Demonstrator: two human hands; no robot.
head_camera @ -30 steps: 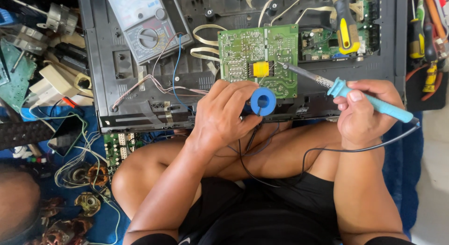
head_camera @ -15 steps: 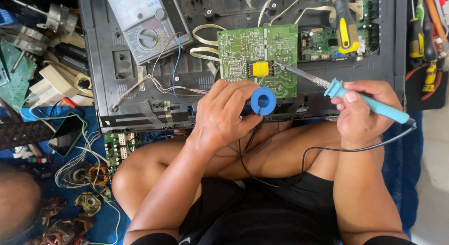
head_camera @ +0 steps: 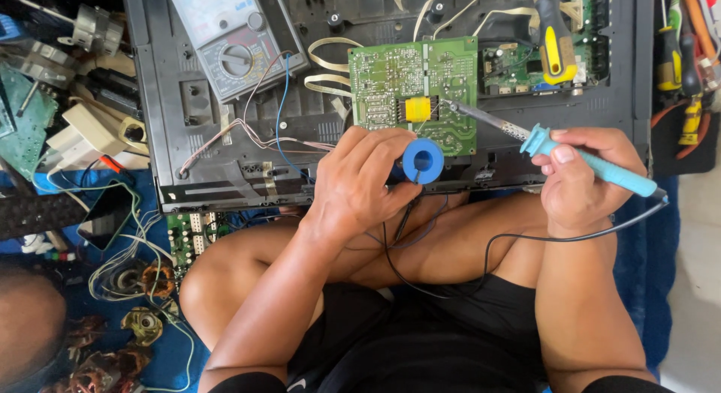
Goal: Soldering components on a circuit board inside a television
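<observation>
A green circuit board (head_camera: 390,81) lies solder side up on a black device chassis (head_camera: 195,138) in front of my crossed legs. A yellow component (head_camera: 417,109) sits near the board's middle. My left hand (head_camera: 364,183) grips a blue spool of solder wire (head_camera: 423,161) at the board's lower edge. My right hand (head_camera: 578,179) holds a light blue soldering iron (head_camera: 593,164), and its metal tip touches the board just right of the yellow component. A black cord (head_camera: 518,239) runs from the iron across my lap.
An analogue multimeter (head_camera: 229,36) rests on the chassis at upper left. A yellow-and-black screwdriver (head_camera: 556,40) lies over a second green board at upper right. Hand tools (head_camera: 680,70) sit at the far right. Boards, coils and loose wires (head_camera: 128,273) clutter the blue mat on the left.
The iron's tip has slid left along the board toward the yellow component. My left hand and the spool have stayed put.
</observation>
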